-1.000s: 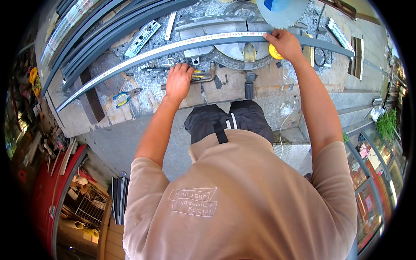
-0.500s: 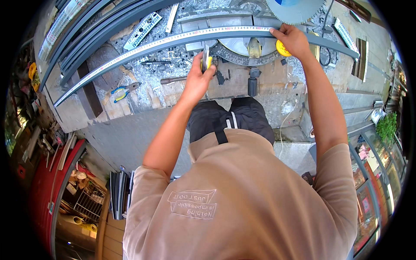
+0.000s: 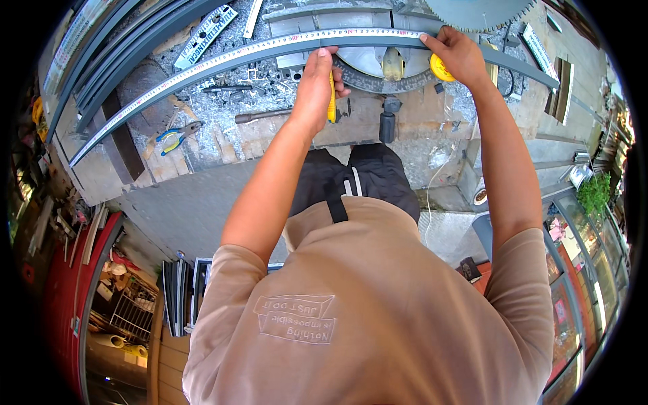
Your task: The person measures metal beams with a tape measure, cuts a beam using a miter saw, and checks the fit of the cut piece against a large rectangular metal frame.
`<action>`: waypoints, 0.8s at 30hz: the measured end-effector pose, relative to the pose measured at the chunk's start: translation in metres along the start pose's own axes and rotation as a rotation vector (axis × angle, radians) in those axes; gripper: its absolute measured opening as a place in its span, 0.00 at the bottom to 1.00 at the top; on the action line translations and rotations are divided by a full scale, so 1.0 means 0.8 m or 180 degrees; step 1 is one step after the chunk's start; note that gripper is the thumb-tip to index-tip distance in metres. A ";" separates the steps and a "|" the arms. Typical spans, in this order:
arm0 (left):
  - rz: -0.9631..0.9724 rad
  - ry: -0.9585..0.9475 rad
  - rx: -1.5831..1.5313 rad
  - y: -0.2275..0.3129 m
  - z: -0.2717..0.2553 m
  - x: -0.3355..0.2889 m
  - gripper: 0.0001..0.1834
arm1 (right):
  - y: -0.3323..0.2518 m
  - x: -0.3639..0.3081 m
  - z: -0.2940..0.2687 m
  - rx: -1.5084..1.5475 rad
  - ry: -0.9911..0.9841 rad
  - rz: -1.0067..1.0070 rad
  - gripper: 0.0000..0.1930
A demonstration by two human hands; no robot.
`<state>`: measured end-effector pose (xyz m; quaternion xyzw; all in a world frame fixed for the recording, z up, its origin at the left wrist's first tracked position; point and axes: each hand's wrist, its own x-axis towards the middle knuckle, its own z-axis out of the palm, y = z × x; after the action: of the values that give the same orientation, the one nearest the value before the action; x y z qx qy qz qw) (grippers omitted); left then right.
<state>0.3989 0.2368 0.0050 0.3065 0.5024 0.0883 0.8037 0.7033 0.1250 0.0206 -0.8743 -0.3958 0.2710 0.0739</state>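
Note:
A long grey metal profile (image 3: pixel 518 66) lies across the bench, with the white blade of a tape measure (image 3: pixel 270 45) stretched along it. My right hand (image 3: pixel 460 59) pinches the tape blade between thumb and fingers against the profile; the round yellow tape case (image 3: pixel 441 68) hangs under the palm. Left of it, my left hand (image 3: pixel 310 98) is closed round a slim yellow utility knife (image 3: pixel 331 102), mostly hidden by the fingers. Its fingertips reach the profile's near edge. Beneath the profile shows the round base of a mitre saw (image 3: pixel 381 79).
The toothed saw blade (image 3: pixel 479 12) stands just beyond my right hand. Blue-and-yellow pliers (image 3: pixel 178 138) and a metal bar tool (image 3: pixel 263 116) lie on the bench among shavings. More grey profiles (image 3: pixel 145 57) are stacked at the far left. A dark block (image 3: pixel 123 142) sits under the profile's left end.
My left hand has moved up to the profile's edge, turning the knife so its metal part no longer shows. My right hand keeps its hold on the tape. The whole view has shifted slightly.

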 end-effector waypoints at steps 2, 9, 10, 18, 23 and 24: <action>0.0006 0.0008 -0.0111 0.000 0.001 0.001 0.22 | 0.001 -0.001 0.001 -0.0017 0.0022 -0.0009 0.31; 0.0072 -0.0132 -0.0073 0.003 -0.006 0.008 0.19 | 0.002 -0.001 0.001 0.0045 0.0074 -0.0076 0.31; 0.0053 -0.0144 -0.0231 0.003 -0.008 0.008 0.18 | 0.002 -0.001 0.001 0.0044 0.0069 -0.0073 0.31; -0.0003 -0.0081 -0.0364 0.007 -0.005 0.012 0.19 | -0.001 0.001 -0.006 -0.0071 -0.0237 0.0140 0.31; 0.0002 -0.0116 -0.0284 0.010 -0.007 0.015 0.20 | -0.001 0.001 -0.007 -0.0089 -0.0262 0.0197 0.32; -0.0001 -0.0115 -0.0286 0.010 -0.007 0.016 0.20 | -0.002 0.001 -0.007 -0.0078 -0.0253 0.0185 0.32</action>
<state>0.4014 0.2514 -0.0020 0.2716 0.4834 0.1050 0.8255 0.7060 0.1273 0.0253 -0.8749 -0.3761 0.3026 0.0395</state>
